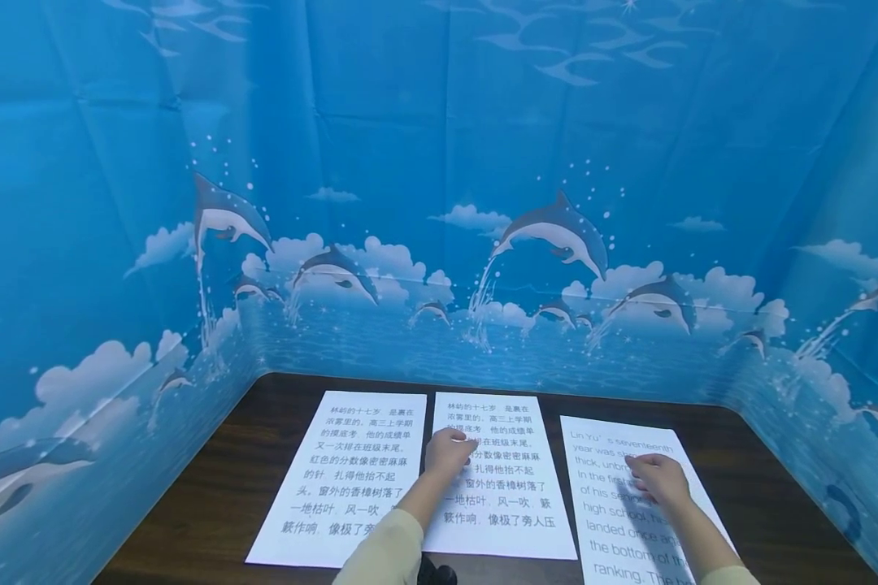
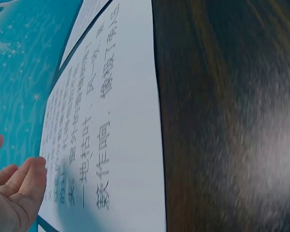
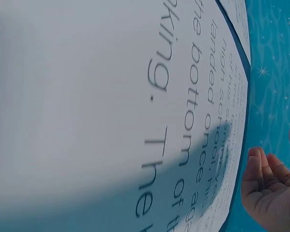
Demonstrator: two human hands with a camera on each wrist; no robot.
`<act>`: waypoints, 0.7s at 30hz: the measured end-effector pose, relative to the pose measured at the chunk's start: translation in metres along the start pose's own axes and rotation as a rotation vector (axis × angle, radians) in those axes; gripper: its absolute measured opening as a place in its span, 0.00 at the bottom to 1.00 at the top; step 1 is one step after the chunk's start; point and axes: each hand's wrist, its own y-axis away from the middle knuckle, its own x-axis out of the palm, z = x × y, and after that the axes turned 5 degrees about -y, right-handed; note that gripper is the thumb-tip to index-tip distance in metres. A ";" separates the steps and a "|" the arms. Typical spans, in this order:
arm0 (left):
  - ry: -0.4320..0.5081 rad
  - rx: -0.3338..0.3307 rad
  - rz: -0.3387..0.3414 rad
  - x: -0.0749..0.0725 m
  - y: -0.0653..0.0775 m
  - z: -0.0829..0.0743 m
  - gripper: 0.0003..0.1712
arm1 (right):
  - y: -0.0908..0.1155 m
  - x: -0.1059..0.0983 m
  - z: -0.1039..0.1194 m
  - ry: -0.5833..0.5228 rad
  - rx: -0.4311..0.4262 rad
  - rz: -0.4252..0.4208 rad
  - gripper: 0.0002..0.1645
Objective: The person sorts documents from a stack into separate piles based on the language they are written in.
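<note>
Three printed white sheets lie side by side: a left sheet [image 1: 351, 487] and a middle sheet [image 1: 508, 487] in Chinese characters, and a right sheet [image 1: 593, 487] in large English text. Over the left edge of the middle sheet hovers my left hand [image 1: 448, 455], fingers loosely bent and holding nothing. My right hand [image 1: 660, 478], likewise without anything in it, is over the upper part of the right sheet and hides some words. In the left wrist view, the left hand [image 2: 21, 193] has its thumb apart from the fingers. The right wrist view shows the right hand [image 3: 270, 188] with its fingers bent.
The sheets rest on a dark wood-grain table [image 1: 190, 496]. A blue backdrop [image 1: 380, 106] printed with dolphins and clouds encloses the back and both sides. A small black object [image 1: 439, 573] shows at the bottom edge, beside the left sleeve [image 1: 388, 548]. Hand shadows fall on the paper.
</note>
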 end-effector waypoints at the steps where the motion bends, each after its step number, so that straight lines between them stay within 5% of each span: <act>1: -0.001 0.003 -0.002 -0.002 -0.001 0.001 0.18 | 0.000 0.003 0.000 0.003 -0.001 -0.008 0.38; 21: -0.017 -0.016 -0.067 -0.037 -0.012 0.024 0.20 | 0.013 0.051 0.026 -0.007 -0.010 0.011 0.30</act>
